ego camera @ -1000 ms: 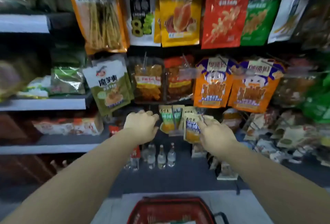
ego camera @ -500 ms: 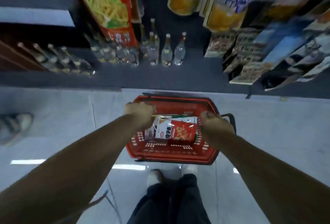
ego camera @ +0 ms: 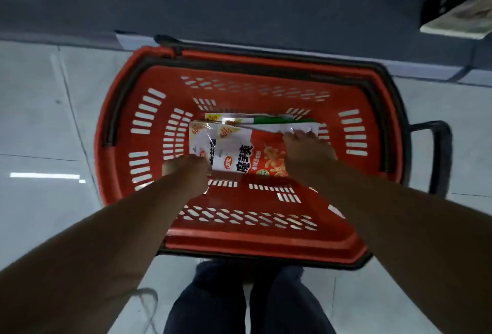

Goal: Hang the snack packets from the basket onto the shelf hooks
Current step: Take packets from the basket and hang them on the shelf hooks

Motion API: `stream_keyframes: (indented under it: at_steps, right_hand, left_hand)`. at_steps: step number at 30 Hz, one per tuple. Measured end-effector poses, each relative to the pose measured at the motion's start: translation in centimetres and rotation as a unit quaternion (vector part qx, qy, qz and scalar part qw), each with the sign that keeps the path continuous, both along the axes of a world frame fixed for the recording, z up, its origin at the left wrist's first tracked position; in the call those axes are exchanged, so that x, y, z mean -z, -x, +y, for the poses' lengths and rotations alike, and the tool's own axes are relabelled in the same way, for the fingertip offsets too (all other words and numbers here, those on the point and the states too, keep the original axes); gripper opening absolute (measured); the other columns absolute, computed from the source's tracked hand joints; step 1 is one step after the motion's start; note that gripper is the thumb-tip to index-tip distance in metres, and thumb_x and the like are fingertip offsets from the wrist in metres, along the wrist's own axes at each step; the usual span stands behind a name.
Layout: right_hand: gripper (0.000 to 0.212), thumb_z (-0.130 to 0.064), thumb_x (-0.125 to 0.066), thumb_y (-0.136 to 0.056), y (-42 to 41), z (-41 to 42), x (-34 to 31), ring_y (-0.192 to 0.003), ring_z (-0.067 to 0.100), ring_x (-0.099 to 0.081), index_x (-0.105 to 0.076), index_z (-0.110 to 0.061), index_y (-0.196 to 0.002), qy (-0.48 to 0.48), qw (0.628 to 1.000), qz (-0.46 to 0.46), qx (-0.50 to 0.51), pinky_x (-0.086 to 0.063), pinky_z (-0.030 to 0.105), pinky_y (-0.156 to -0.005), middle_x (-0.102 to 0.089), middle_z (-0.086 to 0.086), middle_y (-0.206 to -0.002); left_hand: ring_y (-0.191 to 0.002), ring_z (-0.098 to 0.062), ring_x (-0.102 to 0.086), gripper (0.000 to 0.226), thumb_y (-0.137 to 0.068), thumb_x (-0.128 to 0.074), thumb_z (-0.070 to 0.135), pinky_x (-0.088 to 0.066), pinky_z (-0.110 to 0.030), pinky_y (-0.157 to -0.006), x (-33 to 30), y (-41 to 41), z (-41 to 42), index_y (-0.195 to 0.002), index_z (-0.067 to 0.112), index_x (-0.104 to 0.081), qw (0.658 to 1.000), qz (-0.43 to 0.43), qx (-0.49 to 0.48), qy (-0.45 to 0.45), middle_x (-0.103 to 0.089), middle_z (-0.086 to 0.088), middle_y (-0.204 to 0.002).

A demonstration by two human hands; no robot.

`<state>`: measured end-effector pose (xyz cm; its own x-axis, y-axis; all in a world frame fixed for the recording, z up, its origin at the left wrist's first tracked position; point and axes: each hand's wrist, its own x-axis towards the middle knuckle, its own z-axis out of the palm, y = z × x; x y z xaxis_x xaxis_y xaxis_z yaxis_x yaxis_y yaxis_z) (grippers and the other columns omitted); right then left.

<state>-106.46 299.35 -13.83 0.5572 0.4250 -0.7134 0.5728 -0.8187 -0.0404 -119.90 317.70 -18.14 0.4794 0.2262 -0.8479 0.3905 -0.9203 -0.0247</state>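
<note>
Snack packets (ego camera: 239, 152) lie in a small overlapping pile on the floor of the red basket (ego camera: 127, 126), slightly toward its far half. The topmost is red and white with large printed characters. Another white-topped one peeks out at the left, and a green-edged one shows along the far side.

The step in hand looks like picking the next packet out of the pile. To do it well, I would take one packet only, by its top sealed strip where the hang hole should be, so it comes up oriented for a hook. Slippery film packets tend to drag their neighbours, so holding down the rest while lifting would help. A pinch near the edge is better than squeezing the filled middle.

The right hand (ego camera: 308, 150) is at the far right corner of the top packet. Its fingers (ego camera: 298, 135) reach to the crinkled white edge and seem to be touching or starting to pinch it. Blur keeps me from telling whether the grip has closed.

The left hand (ego camera: 186, 171) sits at the near left corner of the pile. Its fingers appear curled against the packet edge, but whether they grip the packet or merely rest there I cannot tell.

The basket stands on the pale tiled floor (ego camera: 40, 120), just in front of the person's legs (ego camera: 239, 301).
</note>
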Motion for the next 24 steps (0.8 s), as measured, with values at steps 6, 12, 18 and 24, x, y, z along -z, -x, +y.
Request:
stream_keyframes:
  at_steps: [6, 12, 18, 24]
  right_hand:
    - [0.066, -0.019, -0.062, -0.087, -0.4, 4.0, 8.5, -0.134, 0.029, -0.037, -0.027, -0.016, -0.143, -0.079, 0.996, 0.034, 0.01, -0.036, 0.043, -0.107, -0.037, 0.01, -0.148]
    - [0.033, -0.024, -0.056, -0.092, 0.7, 4.4, 10.6, -0.117, 0.028, -0.049, -0.054, -0.024, -0.125, -0.083, 0.995, 0.044, 0.025, -0.041, 0.044, -0.099, -0.057, 0.006, -0.122]
    - [0.027, -0.032, -0.045, -0.098, 0.1, 0.9, 9.0, -0.095, 0.016, -0.057, -0.053, -0.027, -0.123, -0.192, 0.93, 0.206, 0.237, -0.05, 0.034, -0.079, -0.059, 0.002, -0.112]
    - [0.032, -0.031, -0.047, -0.098, -0.9, -2.3, 5.7, -0.106, 0.012, -0.061, -0.049, -0.029, -0.131, -0.283, 0.805, 0.306, 0.423, -0.055, 0.028, -0.085, -0.059, -0.006, -0.122]
  left_hand:
    - [-0.09, -0.024, -0.062, 0.042, -0.086, -0.065, 0.019, -0.051, -0.03, -0.064, 9.0, -0.6, -0.8, -0.124, 0.006, -0.051, 0.979, -0.015, -0.199, 0.031, -0.061, -0.008, -0.101]
    - [-0.071, -0.008, -0.06, 0.035, -0.086, -0.071, 0.027, -0.043, -0.015, -0.045, 11.6, 1.8, -1.6, -0.116, 0.016, -0.056, 0.891, -0.036, -0.431, 0.137, -0.063, 0.004, -0.093]
    - [-0.09, -0.019, -0.063, 0.029, -0.081, -0.073, 0.008, -0.052, -0.027, -0.073, 7.9, 0.9, -1.2, -0.106, 0.012, -0.06, 0.772, -0.09, -0.584, 0.233, -0.066, -0.005, -0.103]
    - [-0.124, -0.023, -0.051, 0.03, -0.089, -0.065, 0.015, -0.046, -0.028, -0.092, 4.9, -1.9, -0.7, -0.115, 0.023, -0.054, 0.721, -0.096, -0.59, 0.351, -0.053, -0.004, -0.129]
